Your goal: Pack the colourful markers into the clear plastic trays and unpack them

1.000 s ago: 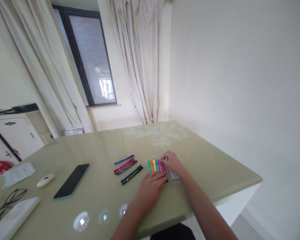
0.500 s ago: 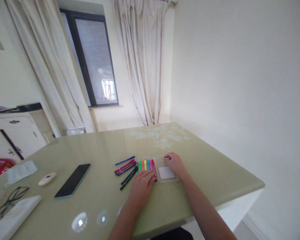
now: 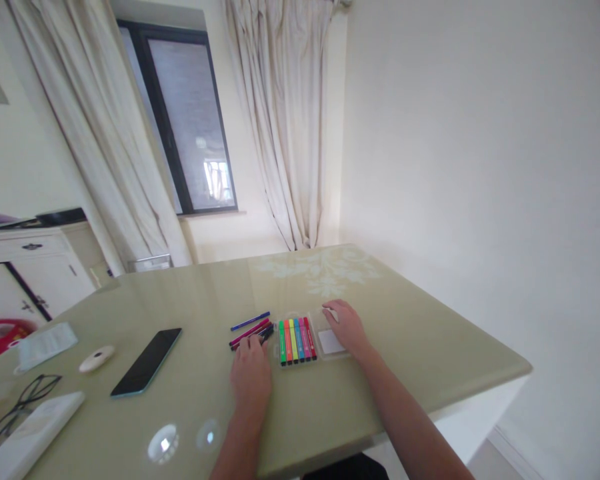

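Note:
A clear plastic marker case (image 3: 298, 367) lies unfolded on the table, its left half filled with a row of coloured markers (image 3: 298, 340), green through red. My left hand (image 3: 251, 373) is left of the case, fingers bent down around a dark marker (image 3: 266, 333) in the loose pile; the fingertips are partly hidden. Beside them lie a pink marker (image 3: 250, 331) and, farther back, a blue marker (image 3: 250, 321). My right hand (image 3: 349, 328) rests over the lid half, thumb and fingers curled on its far edge. A white card (image 3: 331, 342) shows inside the lid.
On the left of the table (image 3: 205, 293) are a phone (image 3: 147, 362), a white oval object (image 3: 97, 359), a face mask (image 3: 47, 345), eyeglasses (image 3: 25, 400) and a long white box (image 3: 35, 433). The table's right edge runs near a wall (image 3: 470, 200).
My left hand has moved left from the filled half of the case to the loose markers, uncovering the row. My right hand has shifted slightly left and up on the lid.

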Demonstrator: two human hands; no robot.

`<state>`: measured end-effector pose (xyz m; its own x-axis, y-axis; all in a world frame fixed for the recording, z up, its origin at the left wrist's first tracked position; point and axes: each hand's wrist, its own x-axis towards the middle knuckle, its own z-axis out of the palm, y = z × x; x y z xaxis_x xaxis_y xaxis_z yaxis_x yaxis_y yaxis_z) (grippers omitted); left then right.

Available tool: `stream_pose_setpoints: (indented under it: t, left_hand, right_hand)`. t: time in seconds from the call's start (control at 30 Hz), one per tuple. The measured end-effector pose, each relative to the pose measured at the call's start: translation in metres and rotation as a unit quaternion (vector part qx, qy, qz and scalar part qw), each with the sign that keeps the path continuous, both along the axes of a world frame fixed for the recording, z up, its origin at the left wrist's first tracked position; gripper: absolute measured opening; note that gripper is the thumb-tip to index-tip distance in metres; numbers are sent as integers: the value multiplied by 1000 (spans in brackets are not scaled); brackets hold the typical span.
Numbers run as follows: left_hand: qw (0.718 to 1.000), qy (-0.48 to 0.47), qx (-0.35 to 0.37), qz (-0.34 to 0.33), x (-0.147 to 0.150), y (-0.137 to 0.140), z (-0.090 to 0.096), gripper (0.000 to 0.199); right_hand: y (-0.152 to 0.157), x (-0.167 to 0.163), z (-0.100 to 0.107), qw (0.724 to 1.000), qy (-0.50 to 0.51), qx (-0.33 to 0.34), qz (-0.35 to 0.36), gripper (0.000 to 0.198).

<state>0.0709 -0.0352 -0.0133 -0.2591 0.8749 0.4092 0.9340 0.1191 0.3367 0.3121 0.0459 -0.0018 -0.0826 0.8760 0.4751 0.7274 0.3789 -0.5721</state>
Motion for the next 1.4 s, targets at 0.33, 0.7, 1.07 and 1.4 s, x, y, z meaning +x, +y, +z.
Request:
stream_pose_setpoints:
  t: [0.33,0.7,1.07,1.4]
  left_hand:
    - [927,-156,172,-293,33,-6,1,21]
    - [908,-170,221,-314,34,-5,0,12]
    - [899,-113,233,-352,45,-2,1,16]
    - [914,-69,59,-395,65,-1,8,29]
  right_hand:
    - [-9,-37,2,876,379,-171,242,41]
    - [-5,-29,5,828,494,-210,163,51]
    - [-5,-26,4,838,476,-225,144,48]
    - [16,1,-13,929,334,-138,79,29]
